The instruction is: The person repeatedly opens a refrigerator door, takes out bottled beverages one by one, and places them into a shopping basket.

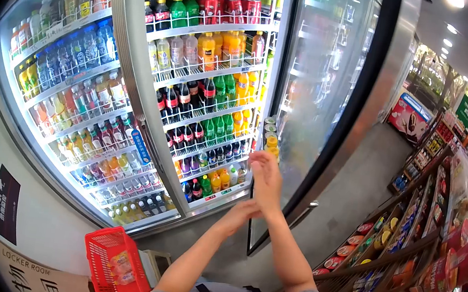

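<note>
My right hand (266,179) is raised in front of the drinks fridge, its fingers stretched and spread, with nothing seen in it. Just beyond its fingertips stand bottles with yellow caps (272,143), close to the open glass door (325,93). My left hand (239,215) is at my right wrist and seems to touch it; its fingers are partly hidden there. Behind both hands, the fridge shelves (205,72) hold rows of bottled and canned drinks, among them dark cola bottles (185,94), green bottles (224,86) and orange bottles (206,49).
A red basket (94,245) with orange-pink packs (121,266) inside stands at lower left. Another fridge section (76,97) is on the left. Snack racks (404,237) line the right side, and grey floor (355,155) runs between them and the open door.
</note>
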The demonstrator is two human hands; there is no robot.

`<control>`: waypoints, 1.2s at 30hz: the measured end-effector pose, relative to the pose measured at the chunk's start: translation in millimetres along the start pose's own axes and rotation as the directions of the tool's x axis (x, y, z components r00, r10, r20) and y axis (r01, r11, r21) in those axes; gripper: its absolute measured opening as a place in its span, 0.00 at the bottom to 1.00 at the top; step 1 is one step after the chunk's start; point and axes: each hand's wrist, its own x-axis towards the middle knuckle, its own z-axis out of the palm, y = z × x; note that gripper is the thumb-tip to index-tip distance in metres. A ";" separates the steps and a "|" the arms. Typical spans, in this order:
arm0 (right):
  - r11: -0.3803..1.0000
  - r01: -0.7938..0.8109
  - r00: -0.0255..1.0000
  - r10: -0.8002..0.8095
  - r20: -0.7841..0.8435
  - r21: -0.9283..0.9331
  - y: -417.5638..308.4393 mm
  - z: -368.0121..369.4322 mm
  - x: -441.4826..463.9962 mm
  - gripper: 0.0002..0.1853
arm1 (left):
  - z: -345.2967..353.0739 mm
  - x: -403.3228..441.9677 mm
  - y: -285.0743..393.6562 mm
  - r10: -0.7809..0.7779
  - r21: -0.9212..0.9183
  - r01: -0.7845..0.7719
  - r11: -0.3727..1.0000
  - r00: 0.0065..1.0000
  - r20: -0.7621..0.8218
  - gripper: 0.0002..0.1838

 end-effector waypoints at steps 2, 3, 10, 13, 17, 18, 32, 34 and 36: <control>0.998 -0.059 0.997 0.060 -0.051 0.019 1.2 -19.1 7.2 0.12 | -14.6 5.7 18.8 0.054 0.119 -0.029 0.992 0.975 -0.217 0.22; 0.998 -0.062 0.995 0.062 -0.083 -0.005 4.0 -26.2 9.3 0.12 | -24.6 6.7 27.2 0.093 0.091 -0.071 0.993 0.960 -0.264 0.22; 0.985 -0.167 0.981 0.170 -0.094 0.037 53.3 -29.8 29.3 0.13 | -51.4 14.8 85.5 0.237 0.118 -0.207 0.971 0.889 -0.392 0.21; 0.966 -0.249 0.968 0.251 -0.021 0.069 83.2 -6.0 47.3 0.13 | -74.9 24.0 91.1 0.251 0.072 -0.243 0.967 0.879 -0.405 0.20; 0.967 -0.252 0.967 0.250 0.041 0.043 126.4 30.7 83.0 0.14 | -124.0 41.9 103.8 0.251 0.076 -0.242 0.967 0.864 -0.437 0.19; 0.965 -0.257 0.965 0.254 0.060 0.045 133.5 40.6 94.8 0.14 | -139.0 48.4 109.2 0.261 0.091 -0.247 0.965 0.855 -0.448 0.20; 0.971 -0.241 0.970 0.241 0.027 -0.001 234.7 155.8 265.1 0.15 | -306.7 168.8 261.0 0.371 0.187 -0.321 0.928 0.823 -0.430 0.19; 0.975 -0.218 0.975 0.219 0.019 -0.044 244.3 162.5 282.6 0.14 | -309.6 181.7 284.4 0.424 0.230 -0.359 0.905 0.811 -0.403 0.20; 0.968 -0.251 0.968 0.251 -0.019 -0.004 250.4 168.3 298.7 0.15 | -319.4 198.0 300.1 0.454 0.261 -0.378 0.888 0.810 -0.371 0.22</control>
